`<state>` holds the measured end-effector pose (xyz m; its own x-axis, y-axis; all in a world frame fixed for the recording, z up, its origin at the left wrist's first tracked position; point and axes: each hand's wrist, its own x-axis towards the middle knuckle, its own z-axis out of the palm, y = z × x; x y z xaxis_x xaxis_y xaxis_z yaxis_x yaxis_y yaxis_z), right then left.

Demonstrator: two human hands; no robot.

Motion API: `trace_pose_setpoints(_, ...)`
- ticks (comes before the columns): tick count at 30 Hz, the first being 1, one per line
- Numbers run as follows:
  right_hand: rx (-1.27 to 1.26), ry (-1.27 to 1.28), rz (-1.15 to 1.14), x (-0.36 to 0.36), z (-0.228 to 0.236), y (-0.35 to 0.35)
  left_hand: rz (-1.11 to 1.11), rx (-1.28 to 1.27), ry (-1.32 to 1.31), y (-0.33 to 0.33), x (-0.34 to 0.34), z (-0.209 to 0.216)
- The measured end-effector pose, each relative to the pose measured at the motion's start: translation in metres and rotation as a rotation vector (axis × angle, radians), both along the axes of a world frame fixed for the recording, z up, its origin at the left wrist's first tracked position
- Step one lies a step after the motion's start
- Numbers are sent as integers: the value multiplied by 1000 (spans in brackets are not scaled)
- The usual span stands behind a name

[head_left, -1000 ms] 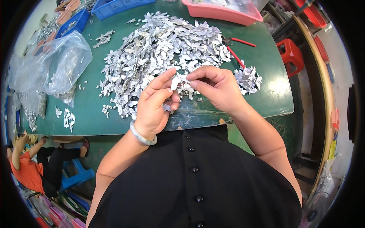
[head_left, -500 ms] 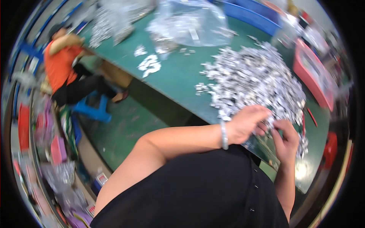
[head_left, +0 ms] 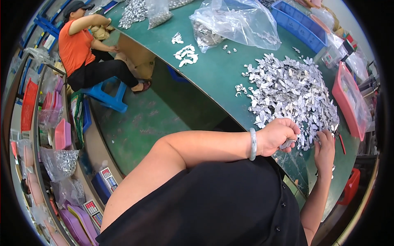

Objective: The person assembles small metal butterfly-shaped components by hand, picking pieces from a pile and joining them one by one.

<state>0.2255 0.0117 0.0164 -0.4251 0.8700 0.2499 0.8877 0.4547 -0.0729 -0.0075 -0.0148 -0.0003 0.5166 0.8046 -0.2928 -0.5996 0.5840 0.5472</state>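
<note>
A broad heap of small flat silver metal pieces (head_left: 291,90) lies on the green table (head_left: 217,80). My left hand (head_left: 277,135), with a pale bangle (head_left: 253,144) on its wrist, is curled at the heap's near edge. Its fingers close around a few silver metal pieces (head_left: 288,143); their exact shape is partly hidden. To its right, my right hand (head_left: 326,153) reaches to the lower right edge of the heap. Its thumb and fingers point forward, a little apart, with the fingertips among the pieces.
Clear plastic bags (head_left: 236,24), a blue bin (head_left: 299,24) and a pink tray (head_left: 347,102) stand around the heap. A red pen-like stick (head_left: 342,144) lies at right. A person in orange (head_left: 76,49) sits on a blue stool (head_left: 111,96) at left, beside crowded shelves.
My hands were close together over the near edge of the heap; now they are apart. The right hand has moved right to the pieces, and the whole view has shifted.
</note>
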Motion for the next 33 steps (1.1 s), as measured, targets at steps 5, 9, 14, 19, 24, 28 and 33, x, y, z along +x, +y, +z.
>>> trace_pose_setpoints(5,-37,91,-44,-10,4,1,-43,47,-1,1,1,-2)
trace_pose_setpoints(9,-50,108,-30,-10,6,4,-18,128,59,-1,5,0)
trace_pose_setpoints(14,-76,91,-20,-2,2,8,-56,105,-22,-1,7,-2)
trace_pose_setpoints(19,-64,114,18,-7,2,7,-41,-54,-51,1,2,3)
trace_pose_setpoints(24,32,160,-6,-14,7,3,-56,-13,-54,1,6,0)
trace_pose_setpoints(28,-28,119,-12,-2,-1,10,-101,4,-61,0,0,6)
trace_pose_setpoints(33,6,146,11,-2,2,10,-8,304,165,23,-23,36)
